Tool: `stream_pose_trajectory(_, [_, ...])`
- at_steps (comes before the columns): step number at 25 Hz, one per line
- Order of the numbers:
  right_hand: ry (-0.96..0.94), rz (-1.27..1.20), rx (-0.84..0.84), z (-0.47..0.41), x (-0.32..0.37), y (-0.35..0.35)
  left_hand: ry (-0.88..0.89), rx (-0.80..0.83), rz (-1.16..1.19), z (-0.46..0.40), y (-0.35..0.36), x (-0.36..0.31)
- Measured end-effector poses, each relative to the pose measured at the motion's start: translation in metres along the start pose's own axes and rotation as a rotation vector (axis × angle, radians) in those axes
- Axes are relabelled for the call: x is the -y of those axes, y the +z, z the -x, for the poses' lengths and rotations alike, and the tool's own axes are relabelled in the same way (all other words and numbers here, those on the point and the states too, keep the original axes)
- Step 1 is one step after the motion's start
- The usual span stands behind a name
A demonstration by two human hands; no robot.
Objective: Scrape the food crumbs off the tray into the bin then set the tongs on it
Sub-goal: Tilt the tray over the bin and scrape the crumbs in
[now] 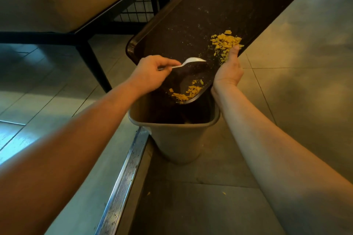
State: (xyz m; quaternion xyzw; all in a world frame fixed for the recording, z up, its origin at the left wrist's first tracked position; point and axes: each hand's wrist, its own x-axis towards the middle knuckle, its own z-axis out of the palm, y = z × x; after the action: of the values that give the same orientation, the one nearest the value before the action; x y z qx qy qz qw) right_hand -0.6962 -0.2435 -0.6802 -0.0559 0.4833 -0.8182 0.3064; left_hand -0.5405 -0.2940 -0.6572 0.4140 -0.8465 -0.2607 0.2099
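Note:
A dark rectangular tray (219, 15) is tilted with its near corner over a beige bin (177, 139). My right hand (228, 68) grips the tray's right edge, thumb on its surface next to a pile of yellow crumbs (225, 43). More yellow crumbs (188, 92) lie gathered in the tray's lowest corner above the bin's opening. My left hand (152, 74) pinches the handle of a white plastic spoon (191, 62), whose bowl rests against the tray between the two piles. No tongs are in view.
A black-framed bench with a tan cushion (72, 2) stands at the back left, one leg (95, 68) close to the bin. A metal floor drain strip (124, 181) runs along a step edge beside the bin. Grey tiled floor surrounds everything.

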Motion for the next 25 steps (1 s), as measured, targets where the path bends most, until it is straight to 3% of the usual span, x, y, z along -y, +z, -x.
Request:
stream_pose_trajectory(9, [0.018, -0.008, 0.000, 0.002, 0.001, 0.000, -0.029, 0.240, -0.092, 0.028, -0.018, 0.016])
stream_pose_trajectory(14, [0.021, -0.024, 0.023, 0.002, 0.000, -0.001, -0.105, 0.070, -0.092, 0.029, -0.024, 0.024])
stream_pose_trajectory(20, [0.018, -0.028, 0.027, -0.001, -0.002, -0.001, -0.054, 0.075, -0.070, 0.029, 0.002, 0.016])
stream_pose_trajectory(25, [0.017, -0.009, 0.019, -0.003, -0.003, -0.001, 0.000, 0.211, -0.158, 0.029, -0.014, 0.014])
